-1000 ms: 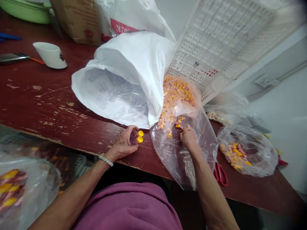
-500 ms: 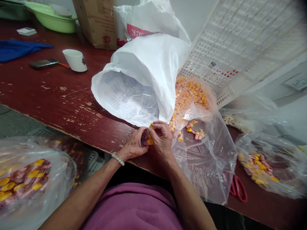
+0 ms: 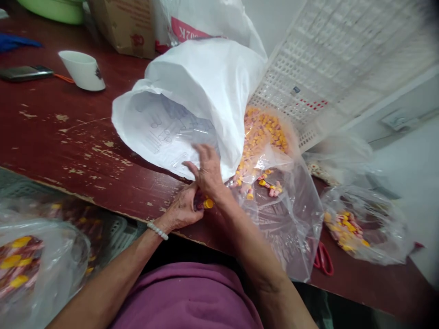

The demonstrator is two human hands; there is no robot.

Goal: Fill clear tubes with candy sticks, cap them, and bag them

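Observation:
My left hand (image 3: 181, 205), a beaded bracelet at its wrist, is closed around a few small dark-red tubes with yellow caps (image 3: 207, 204); my fingers hide most of them. With its fingers spread and slightly blurred, my right hand (image 3: 206, 169) is at the mouth of a white sack (image 3: 202, 68) lying on its side. No object shows in that hand. Inside the sack are several clear plastic tubes (image 3: 192, 125). To the right of my right hand, a clear plastic bag (image 3: 288, 219) holds many yellow-capped pink pieces (image 3: 267, 130).
On the red table (image 3: 41, 132) are a white cup (image 3: 82, 71), a phone-like device (image 3: 25, 73), a cardboard box (image 3: 123, 27) and red-handled scissors (image 3: 325, 260). A white plastic crate (image 3: 329, 68) leans behind. Bags of yellow-capped pieces lie lower left (image 3: 65, 256) and right (image 3: 380, 228).
My right hand has left the capped tubes in my left hand and moved up to the sack's mouth, its fingers opening. The view has shifted slightly to the right.

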